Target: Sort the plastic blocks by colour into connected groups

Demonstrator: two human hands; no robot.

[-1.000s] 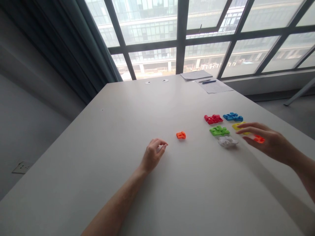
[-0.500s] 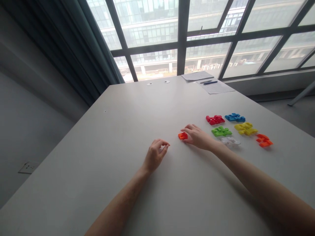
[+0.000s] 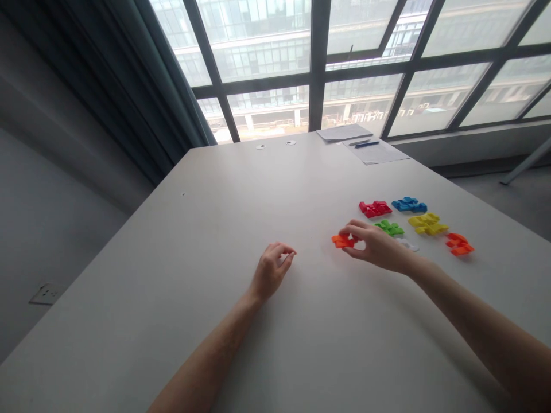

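Observation:
My right hand [image 3: 372, 244] pinches an orange plastic piece [image 3: 342, 241] between thumb and fingers, a little left of several coloured piles. Part of that piece is hidden by the fingers. Closest to this hand are small green pieces [image 3: 391, 228] and white pieces [image 3: 407, 245], both partly covered by it. To the left, my left hand [image 3: 272, 267] rests on the white table [image 3: 172, 298] with its fingers curled and the thumb tip near the index fingertip. Nothing shows in that hand.
Red pieces [image 3: 375, 209], blue pieces [image 3: 409, 205], yellow pieces [image 3: 427, 224] and more orange pieces [image 3: 460, 244] lie in separate piles at the right. Papers [image 3: 381, 152] and a dark pen [image 3: 367, 144] are by the window. A dark curtain [image 3: 129, 74] hangs at left.
My right hand has moved right, toward the piles, carrying the orange piece along. The left hand has stayed in place.

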